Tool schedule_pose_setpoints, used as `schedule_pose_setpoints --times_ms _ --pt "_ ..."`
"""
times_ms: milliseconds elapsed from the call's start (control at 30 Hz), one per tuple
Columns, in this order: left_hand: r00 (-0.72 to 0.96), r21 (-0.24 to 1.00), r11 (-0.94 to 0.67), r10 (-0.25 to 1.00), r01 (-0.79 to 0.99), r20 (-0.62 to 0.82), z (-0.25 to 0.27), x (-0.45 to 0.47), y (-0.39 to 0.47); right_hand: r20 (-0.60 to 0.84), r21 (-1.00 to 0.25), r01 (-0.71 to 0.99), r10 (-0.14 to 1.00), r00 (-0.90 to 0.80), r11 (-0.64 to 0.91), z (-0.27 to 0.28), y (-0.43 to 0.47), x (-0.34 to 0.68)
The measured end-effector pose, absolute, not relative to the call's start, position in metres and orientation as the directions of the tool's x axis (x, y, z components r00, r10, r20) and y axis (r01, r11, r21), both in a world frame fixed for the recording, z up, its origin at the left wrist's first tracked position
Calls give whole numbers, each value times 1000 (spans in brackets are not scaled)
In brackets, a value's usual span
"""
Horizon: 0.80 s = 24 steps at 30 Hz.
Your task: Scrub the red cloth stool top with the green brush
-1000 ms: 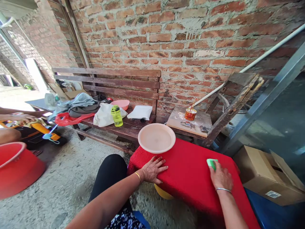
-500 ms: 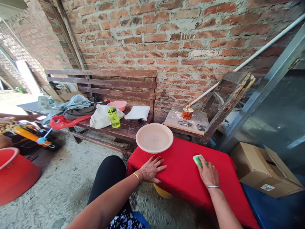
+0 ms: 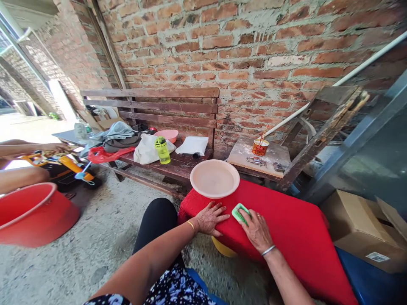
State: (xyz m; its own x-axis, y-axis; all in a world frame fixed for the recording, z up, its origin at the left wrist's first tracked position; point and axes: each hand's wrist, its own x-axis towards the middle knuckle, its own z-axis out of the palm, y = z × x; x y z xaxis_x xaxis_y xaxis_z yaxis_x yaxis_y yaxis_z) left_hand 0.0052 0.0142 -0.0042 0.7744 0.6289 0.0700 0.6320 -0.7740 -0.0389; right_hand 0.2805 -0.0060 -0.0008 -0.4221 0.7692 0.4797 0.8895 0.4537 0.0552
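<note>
A red cloth (image 3: 292,228) lies spread over a low surface in front of me. My left hand (image 3: 210,218) rests flat on its near left part, fingers spread, just below a pale pink basin (image 3: 215,179) of cloudy water. My right hand (image 3: 257,228) grips a green scrubbing brush (image 3: 241,213) against the cloth, a short way right of my left hand. The brush's underside is hidden.
Behind stands a wooden bench (image 3: 152,106) with a white bag, a green bottle (image 3: 163,150) and clothes. A small table at right holds an instant-noodle cup (image 3: 260,146) and padlocks. A cardboard box (image 3: 365,228) sits right; a red tub (image 3: 34,212) and another person's arms are left.
My right hand has slid the brush leftward across the cloth, closer to my left hand. My left hand stays flat on the cloth. The view has shifted slightly left.
</note>
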Motion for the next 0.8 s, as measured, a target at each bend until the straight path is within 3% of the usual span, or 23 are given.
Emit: schedule_pose_setpoints --times_ms 67,167,300,400,467,533,600,700,800 --pt "778 -55 -777 623 628 82 -5 5 15 474 93 863 740 -477 496 -1 -7 267" --pt "778 -56 -777 621 627 95 -7 6 16 417 115 921 824 -384 372 2 1 295" --pt "778 -46 -779 617 625 113 -6 7 14 278 89 993 959 47 -75 8 11 385" --pt "782 -51 -782 614 621 107 -3 9 13 213 11 926 906 366 -377 9 9 437" --pt "782 -58 -781 614 622 108 -1 10 13 195 -16 907 888 416 -421 8 7 445" --pt "782 -62 -781 613 621 112 -1 10 14 225 -28 954 927 298 -300 6 6 427" --pt "780 -62 -779 616 624 110 -1 10 14 293 -54 998 954 54 -39 3 5 391" --pt "779 -58 -778 619 626 104 -1 10 13 381 -64 947 885 -268 314 -4 3 328" --pt "781 -59 -780 615 622 103 -1 10 13 406 -22 899 825 -392 438 -10 3 294"
